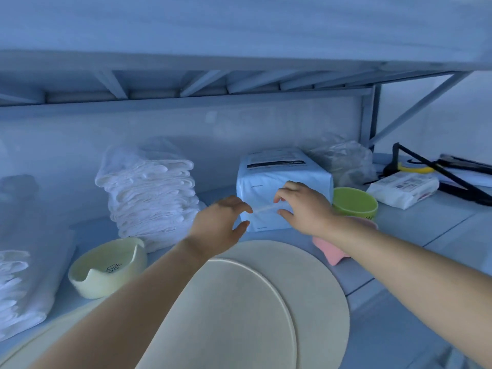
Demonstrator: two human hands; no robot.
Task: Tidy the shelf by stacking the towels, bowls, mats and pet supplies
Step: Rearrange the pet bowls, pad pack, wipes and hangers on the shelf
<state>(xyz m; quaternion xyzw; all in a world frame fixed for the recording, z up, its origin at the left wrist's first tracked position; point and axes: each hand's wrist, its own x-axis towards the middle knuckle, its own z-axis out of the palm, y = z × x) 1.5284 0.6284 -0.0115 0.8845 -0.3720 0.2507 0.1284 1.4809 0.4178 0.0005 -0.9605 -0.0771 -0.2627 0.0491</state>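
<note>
Shelf (439, 225) bare right of white pack (282, 182).

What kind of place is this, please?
Probably a storage shelf for pet supplies, perhaps in a storeroom: a metal rack, a stack of folded towels, a paw-print bowl and a wrapped pack.

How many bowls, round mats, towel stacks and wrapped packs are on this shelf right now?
Bowls: 3, the cream bowl, the green bowl and the pink bowl
Round mats: 2
Towel stacks: 2
Wrapped packs: 2
Total: 9
</note>
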